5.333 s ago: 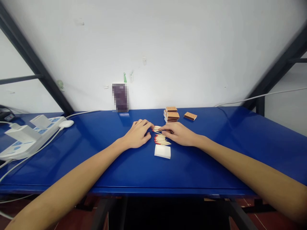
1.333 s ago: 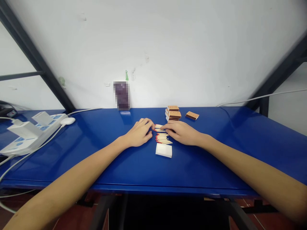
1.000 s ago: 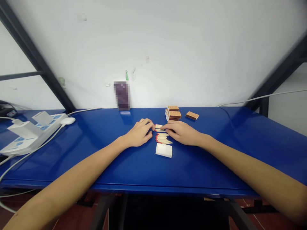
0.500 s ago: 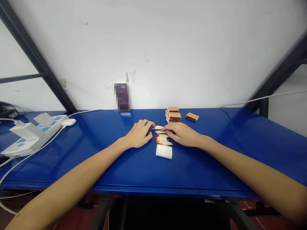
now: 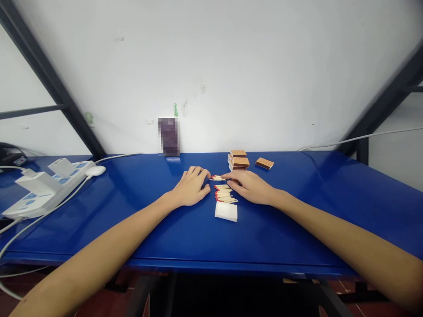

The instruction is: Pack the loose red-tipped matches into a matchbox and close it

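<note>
Red-headed matches lie on the blue table in two groups: a small far bunch (image 5: 217,178) and a larger near row (image 5: 224,193) of several, heads to the left. My left hand (image 5: 191,187) rests palm down with fingers apart, its index fingertip at the head end of the far bunch. My right hand (image 5: 248,186) reaches in from the other side, index finger at the stick ends and thumb apart from it. Whether its fingertips press on a match is hard to see. A small white box-like piece (image 5: 226,211) lies just in front of the near row.
Behind my right hand stands a stack of matchboxes (image 5: 239,160), with a single matchbox (image 5: 265,163) to its right. On the left are a white power strip (image 5: 71,176) with plugs and cables. A blurred dark upright object (image 5: 169,137) is by the wall.
The matches that lay between the far bunch and the near row have moved away from me and joined the far bunch. My right fingers have shifted slightly; the left hand stays nearly in place.
</note>
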`<action>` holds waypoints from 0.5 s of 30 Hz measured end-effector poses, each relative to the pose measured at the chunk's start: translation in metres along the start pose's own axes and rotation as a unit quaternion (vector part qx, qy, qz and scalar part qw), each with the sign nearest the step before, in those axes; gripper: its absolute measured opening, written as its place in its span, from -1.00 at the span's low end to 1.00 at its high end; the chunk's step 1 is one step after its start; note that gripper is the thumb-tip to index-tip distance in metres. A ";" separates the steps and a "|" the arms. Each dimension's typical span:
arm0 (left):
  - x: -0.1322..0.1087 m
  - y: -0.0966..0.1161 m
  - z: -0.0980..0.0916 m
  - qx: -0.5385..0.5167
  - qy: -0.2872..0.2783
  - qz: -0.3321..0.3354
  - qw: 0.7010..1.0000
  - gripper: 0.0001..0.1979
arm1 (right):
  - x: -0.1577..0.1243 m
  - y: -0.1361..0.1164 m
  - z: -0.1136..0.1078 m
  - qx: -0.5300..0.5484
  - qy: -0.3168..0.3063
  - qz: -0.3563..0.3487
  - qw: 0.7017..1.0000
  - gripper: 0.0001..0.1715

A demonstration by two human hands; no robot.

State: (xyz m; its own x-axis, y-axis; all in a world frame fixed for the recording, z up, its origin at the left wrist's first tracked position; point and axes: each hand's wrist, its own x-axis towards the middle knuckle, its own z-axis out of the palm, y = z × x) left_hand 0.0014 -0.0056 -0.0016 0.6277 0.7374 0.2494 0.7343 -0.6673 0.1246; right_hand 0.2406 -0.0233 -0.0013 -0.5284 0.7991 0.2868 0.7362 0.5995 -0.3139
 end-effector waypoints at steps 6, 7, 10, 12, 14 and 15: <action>0.000 -0.001 -0.001 -0.027 -0.007 0.029 0.999 -0.77 | 0.001 0.001 0.001 -0.018 -0.010 -0.003 1.000 -0.58; 0.000 -0.001 -0.001 -0.030 -0.008 0.031 0.999 -0.77 | 0.001 0.001 0.001 -0.019 -0.011 -0.003 1.000 -0.57; -0.001 0.000 -0.001 -0.033 -0.006 0.036 0.999 -0.74 | 0.001 0.001 0.001 -0.018 -0.012 -0.004 1.000 -0.57; -0.001 0.000 -0.001 -0.034 -0.002 0.039 0.999 -0.70 | 0.000 0.002 0.002 -0.010 -0.008 -0.008 1.000 -0.56; -0.001 0.001 -0.001 -0.032 0.000 0.039 0.999 -0.68 | 0.000 0.003 0.002 0.002 -0.002 -0.019 1.000 -0.57; -0.001 0.001 -0.002 -0.031 0.000 0.038 0.999 -0.67 | 0.000 0.003 0.002 0.009 -0.001 -0.028 1.000 -0.57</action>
State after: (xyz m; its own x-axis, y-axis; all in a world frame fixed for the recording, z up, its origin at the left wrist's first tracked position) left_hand 0.0010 -0.0071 -0.0003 0.6811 0.6846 0.2596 0.6674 -0.7263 0.1644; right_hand 0.2420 -0.0215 -0.0046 -0.5689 0.7648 0.3025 0.6984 0.6435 -0.3134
